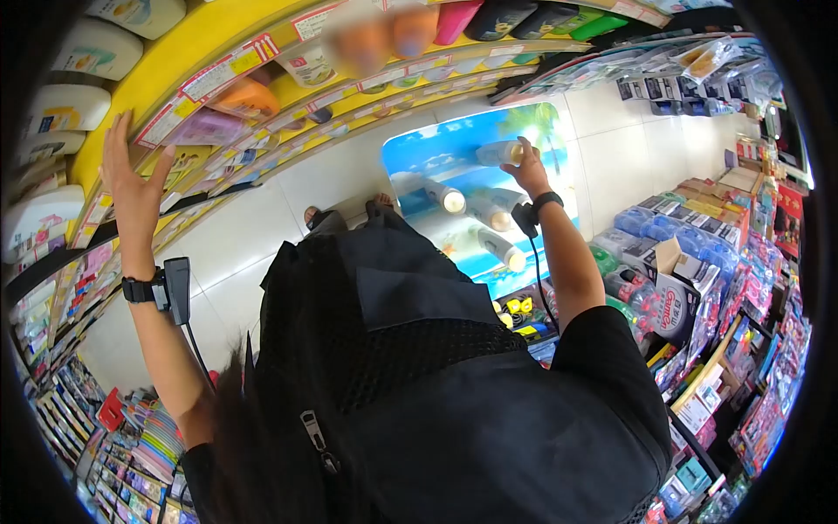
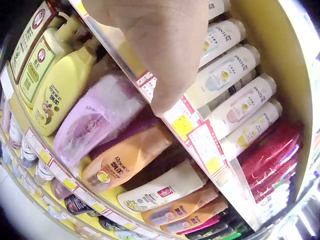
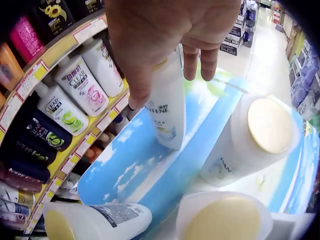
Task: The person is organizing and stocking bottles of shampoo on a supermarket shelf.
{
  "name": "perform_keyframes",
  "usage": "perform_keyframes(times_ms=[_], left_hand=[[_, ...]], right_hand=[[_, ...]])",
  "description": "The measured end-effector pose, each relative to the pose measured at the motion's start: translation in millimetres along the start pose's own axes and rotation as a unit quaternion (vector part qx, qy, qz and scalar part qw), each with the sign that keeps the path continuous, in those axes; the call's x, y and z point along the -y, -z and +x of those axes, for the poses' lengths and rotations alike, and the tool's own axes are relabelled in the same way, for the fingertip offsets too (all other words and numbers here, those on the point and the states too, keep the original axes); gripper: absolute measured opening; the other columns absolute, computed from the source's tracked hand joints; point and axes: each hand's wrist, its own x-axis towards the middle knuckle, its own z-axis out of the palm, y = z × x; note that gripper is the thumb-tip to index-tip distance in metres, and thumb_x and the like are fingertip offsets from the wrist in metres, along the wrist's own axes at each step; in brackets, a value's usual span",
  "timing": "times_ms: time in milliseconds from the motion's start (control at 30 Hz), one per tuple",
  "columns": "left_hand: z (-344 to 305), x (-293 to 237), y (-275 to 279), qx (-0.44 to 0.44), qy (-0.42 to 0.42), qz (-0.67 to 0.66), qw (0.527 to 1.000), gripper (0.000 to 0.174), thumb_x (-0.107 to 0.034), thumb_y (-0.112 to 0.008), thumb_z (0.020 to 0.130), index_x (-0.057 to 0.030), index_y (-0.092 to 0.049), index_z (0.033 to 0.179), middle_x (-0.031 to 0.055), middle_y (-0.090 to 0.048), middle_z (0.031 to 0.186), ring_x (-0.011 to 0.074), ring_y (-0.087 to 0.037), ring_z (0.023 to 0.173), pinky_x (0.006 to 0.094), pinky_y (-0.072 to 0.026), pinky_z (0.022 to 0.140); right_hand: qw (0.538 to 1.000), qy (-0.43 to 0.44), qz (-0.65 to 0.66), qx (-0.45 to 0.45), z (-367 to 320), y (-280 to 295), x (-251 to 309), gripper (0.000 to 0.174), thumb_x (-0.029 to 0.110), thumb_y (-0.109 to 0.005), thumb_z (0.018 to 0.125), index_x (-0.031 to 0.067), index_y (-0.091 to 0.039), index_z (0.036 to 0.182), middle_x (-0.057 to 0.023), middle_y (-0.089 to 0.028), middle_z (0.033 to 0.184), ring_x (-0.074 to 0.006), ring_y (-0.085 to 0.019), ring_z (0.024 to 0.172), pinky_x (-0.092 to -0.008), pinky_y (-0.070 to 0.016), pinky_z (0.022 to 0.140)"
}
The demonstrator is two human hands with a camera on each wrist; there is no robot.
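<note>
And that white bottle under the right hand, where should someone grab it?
Probably near its top, coming from above, thumb opposite fingers: the white bottle stands upright on the beach-print surface, slim enough to wrap, with other bottles close by.

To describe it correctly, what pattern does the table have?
Table: blue sky, white clouds, beach; best in head view.

The tabletop (image 1: pixel 410 188) is blue with white clouds; bottle caps (image 3: pixel 270 125) seem cream.
</note>
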Motion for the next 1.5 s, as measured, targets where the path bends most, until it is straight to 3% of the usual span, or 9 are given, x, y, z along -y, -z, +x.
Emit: perform_keyframes(times_ms=[200,333,367,533,700,800,967,1133,1500], left_hand=[[0.8,-1.2,3.5,0.014,0.007,-0.022,1.000,0.067,-0.027,-0.071,0.081,-0.0104,-0.041,0.139,0.0150,-0.041,0.143,0.0318,-0.033,0.136,0.0481,-0.0205,0.111],[-0.3,10.7,-3.2,0.003,0.005,-0.066,0.998,0.073,-0.026,-0.075,0.077,-0.0128,-0.041,0.140,0.0140,-0.043,0.142,0.0332,-0.034,0.135,0.0511,-0.0196,0.110],[-1.5,10.2,-3.2,-0.014,0.016,-0.050,0.999,0.073,-0.026,-0.075,0.077,-0.0128,-0.041,0.140,0.0140,-0.043,0.142,0.0332,-0.034,0.135,0.0511,-0.0196,0.110],[-1.4,-13.5,5.5,-0.012,0.068,-0.028,0.997,0.077,-0.026,-0.076,0.073,-0.0125,-0.040,0.139,0.0129,-0.039,0.145,0.0331,-0.029,0.137,0.0543,-0.0173,0.111],[-3.1,-12.8,0.7,-0.018,0.076,-0.063,0.995,0.075,-0.029,-0.075,0.073,-0.0130,-0.041,0.138,0.0123,-0.037,0.145,0.0329,-0.027,0.138,0.0558,-0.0149,0.112],[-5.6,-12.7,0.9,-0.012,0.082,-0.067,0.994,0.075,-0.029,-0.073,0.075,-0.0120,-0.039,0.140,0.0118,-0.036,0.146,0.0325,-0.025,0.139,0.0551,-0.0144,0.113],[-7.8,-11.0,5.9,-0.001,0.069,-0.082,0.994,0.076,-0.028,-0.072,0.075,-0.0089,-0.037,0.140,0.0125,-0.034,0.147,0.0321,-0.026,0.138,0.0535,-0.0151,0.113],[-10.6,-8.3,4.6,-0.018,0.058,-0.101,0.993,0.075,-0.027,-0.071,0.076,-0.0076,-0.037,0.140,0.0132,-0.035,0.145,0.0317,-0.027,0.138,0.0516,-0.0171,0.113],[-13.4,-1.6,3.0,-0.038,0.038,-0.159,0.986,0.077,-0.023,-0.073,0.073,-0.0050,-0.036,0.139,0.0146,-0.035,0.145,0.0314,-0.027,0.137,0.0506,-0.0169,0.112]], right_hand=[[0.999,-0.037,-0.009,-0.010,17.0,-20.7,2.0,0.066,0.022,-0.077,0.072,0.0122,-0.040,0.125,-0.0236,-0.053,0.116,-0.0432,-0.057,0.101,-0.0477,-0.0488,0.085],[0.996,0.049,-0.024,-0.073,20.5,-26.8,-10.6,0.063,0.024,-0.076,0.072,0.0050,-0.042,0.123,-0.0223,-0.056,0.114,-0.0416,-0.057,0.102,-0.0451,-0.0485,0.085],[0.997,0.026,-0.013,-0.068,14.6,-23.6,-8.3,0.064,0.022,-0.076,0.072,0.0033,-0.043,0.123,-0.0219,-0.056,0.115,-0.0408,-0.056,0.104,-0.0444,-0.0480,0.087],[0.994,0.087,0.009,-0.069,-8.5,7.8,16.8,0.056,0.021,-0.077,0.072,0.0040,-0.047,0.115,-0.0225,-0.058,0.104,-0.0424,-0.057,0.094,-0.0458,-0.0488,0.080],[0.978,0.206,0.022,-0.025,-41.4,63.9,95.4,0.052,0.010,-0.078,0.068,0.0054,-0.049,0.111,-0.0210,-0.059,0.105,-0.0420,-0.059,0.092,-0.0443,-0.0504,0.076],[0.974,0.223,0.027,-0.014,-68.5,104.5,166.6,0.052,0.010,-0.079,0.069,0.0053,-0.050,0.111,-0.0206,-0.060,0.103,-0.0407,-0.060,0.090,-0.0431,-0.0499,0.075],[0.947,0.317,0.054,0.001,-108.0,179.3,286.1,0.050,0.010,-0.079,0.069,0.0053,-0.053,0.111,-0.0155,-0.061,0.091,-0.0305,-0.059,0.081,-0.0348,-0.0481,0.072],[0.917,0.388,0.094,-0.012,-135.1,236.4,387.0,0.051,0.011,-0.079,0.071,0.0031,-0.052,0.113,-0.0091,-0.058,0.098,-0.0190,-0.056,0.090,-0.0290,-0.0448,0.080],[0.857,0.491,0.047,-0.150,-122.1,227.5,516.1,0.049,0.011,-0.075,0.074,0.0035,-0.051,0.116,-0.0110,-0.058,0.101,-0.0201,-0.057,0.089,-0.0306,-0.0463,0.079]])
